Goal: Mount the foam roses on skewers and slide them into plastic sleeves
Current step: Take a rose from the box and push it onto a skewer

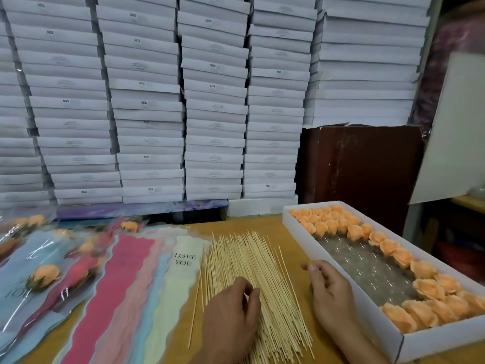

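A heap of thin bamboo skewers (252,261) lies on the wooden table at centre. My left hand (231,319) rests on the heap, its fingertips curled and picking at the sticks. Just right of the heap, my right hand (329,290) hovers beside the white box (341,269), fingers loosely bent and holding nothing. Orange foam roses (425,287) line the box's far end and right side over a clear plastic liner. Coloured plastic sleeves (131,279) fan out on the left, one cream sleeve (181,274) printed "LOVE YOU". Sleeved roses (46,275) lie at far left.
One skewer (195,311) lies apart, left of the heap. Tall stacks of white flat boxes (183,101) fill the wall behind the table. A dark brown panel (362,174) stands behind the rose box. A white board (456,127) leans at right.
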A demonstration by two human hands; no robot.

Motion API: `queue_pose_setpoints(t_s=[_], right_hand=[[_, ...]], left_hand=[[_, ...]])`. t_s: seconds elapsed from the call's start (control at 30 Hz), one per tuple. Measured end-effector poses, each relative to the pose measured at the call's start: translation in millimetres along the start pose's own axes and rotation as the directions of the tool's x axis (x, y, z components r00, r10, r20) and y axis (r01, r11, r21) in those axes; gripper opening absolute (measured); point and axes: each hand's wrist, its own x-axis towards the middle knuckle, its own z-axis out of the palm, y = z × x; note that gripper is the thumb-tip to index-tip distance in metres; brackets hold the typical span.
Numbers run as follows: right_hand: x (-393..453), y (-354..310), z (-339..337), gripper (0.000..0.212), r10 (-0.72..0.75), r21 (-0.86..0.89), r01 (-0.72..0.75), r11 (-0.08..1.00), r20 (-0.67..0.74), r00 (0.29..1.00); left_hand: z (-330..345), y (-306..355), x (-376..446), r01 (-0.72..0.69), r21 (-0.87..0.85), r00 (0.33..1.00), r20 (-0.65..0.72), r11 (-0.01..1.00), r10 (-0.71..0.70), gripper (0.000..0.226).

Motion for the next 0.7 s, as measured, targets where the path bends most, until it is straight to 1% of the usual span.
queue_pose_setpoints(t_s=[0.07,0.1,0.17,0.2,0.27,0.33,0.37,0.43,0.5,0.6,0.7], right_hand=[[17,-16,-3,0.018,-0.057,-0.017,0.057,0.998,0.0,0.998],[34,-24,-6,0.018,-0.083,-0.068,0.083,0.994,-0.005,0.997],[75,-38,-10,0.019,-0.098,-0.239,0.088,0.967,-0.031,0.995],[97,-43,-12,0.02,-0.072,-0.324,0.052,0.944,-0.049,0.996],[133,-43,-12,0.025,0.03,-0.45,-0.06,0.891,-0.073,0.997],[159,-34,-12,0.033,0.164,-0.563,-0.158,0.812,-0.04,0.986],[169,-27,-12,0.038,0.218,-0.631,-0.168,0.757,0.002,0.976],[186,-14,-13,0.047,0.299,-0.729,-0.139,0.67,0.095,0.949],[199,0,-14,0.058,0.354,-0.771,-0.109,0.628,0.158,0.922],[212,16,-11,0.072,0.395,-0.805,-0.057,0.591,0.226,0.891],[216,28,-9,0.069,0.4,-0.807,-0.019,0.59,0.272,0.875]], left_hand=[[2,-2,5,0.016,-0.022,1.0,-0.013,1.0,-0.016,0.023],[3,-3,7,0.018,-0.029,1.0,-0.016,0.999,-0.018,0.023],[5,-4,10,0.021,-0.034,1.0,-0.011,0.999,-0.022,0.024],[5,-4,11,0.028,-0.038,1.0,-0.007,0.999,-0.028,0.025],[5,-3,12,0.039,-0.06,0.999,-0.012,0.997,-0.04,0.028],[4,-3,13,0.04,-0.073,0.999,-0.02,0.997,-0.042,0.03],[4,-3,13,0.038,-0.071,0.999,-0.019,0.997,-0.04,0.03],[4,-3,13,0.028,-0.074,1.0,-0.011,0.997,-0.028,0.03],[5,-4,12,0.006,-0.093,1.0,-0.01,0.996,-0.007,0.025],[5,-6,14,-0.004,-0.09,1.0,-0.008,0.996,0.003,0.022],[5,-6,16,0.001,-0.083,1.0,0.003,0.997,-0.001,0.028]])
